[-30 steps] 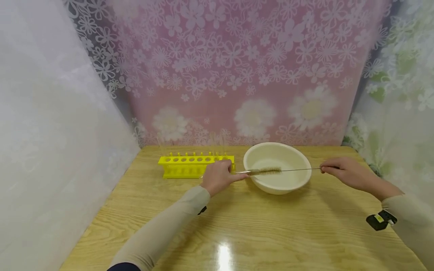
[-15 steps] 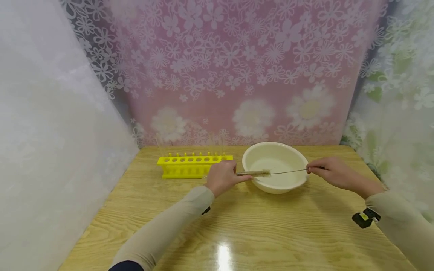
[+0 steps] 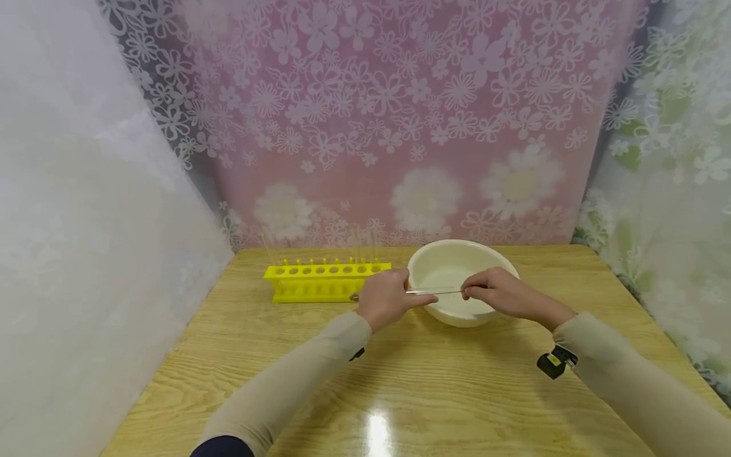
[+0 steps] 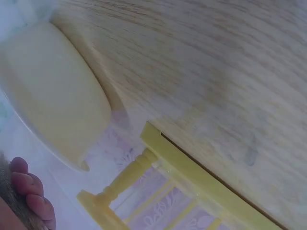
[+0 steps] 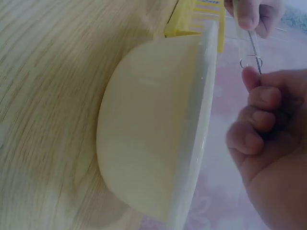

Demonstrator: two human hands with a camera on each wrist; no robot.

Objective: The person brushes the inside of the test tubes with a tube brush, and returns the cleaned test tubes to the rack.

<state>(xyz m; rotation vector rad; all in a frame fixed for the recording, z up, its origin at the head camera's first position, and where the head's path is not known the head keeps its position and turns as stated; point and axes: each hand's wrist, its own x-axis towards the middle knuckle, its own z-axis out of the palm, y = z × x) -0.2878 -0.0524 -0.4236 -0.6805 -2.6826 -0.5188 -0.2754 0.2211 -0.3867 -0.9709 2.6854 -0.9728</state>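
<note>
My left hand (image 3: 388, 295) grips a clear glass test tube (image 3: 419, 292), held level in front of the rack with its mouth facing right. My right hand (image 3: 505, 293) pinches the thin wire handle of a test tube brush (image 5: 259, 66) close to the tube's rim. The wire runs inside the glass in the right wrist view. Brown bristles (image 4: 18, 206) show beside the curled left fingers (image 4: 36, 189) in the left wrist view. Both hands are above the near side of a cream plastic bowl (image 3: 464, 242) and the table edge of the rack.
A yellow test tube rack (image 3: 320, 296) stands left of the bowl, with several clear test tubes (image 3: 356, 244) upright in its end holes. Both rest on a wooden table (image 3: 434, 393). A pink flowered curtain (image 3: 342, 127) hangs behind, and pale sheets hang at both sides.
My right hand has moved left, pushing the brush deeper into the test tube; the bristles no longer show at its mouth. My left hand has shifted slightly right.
</note>
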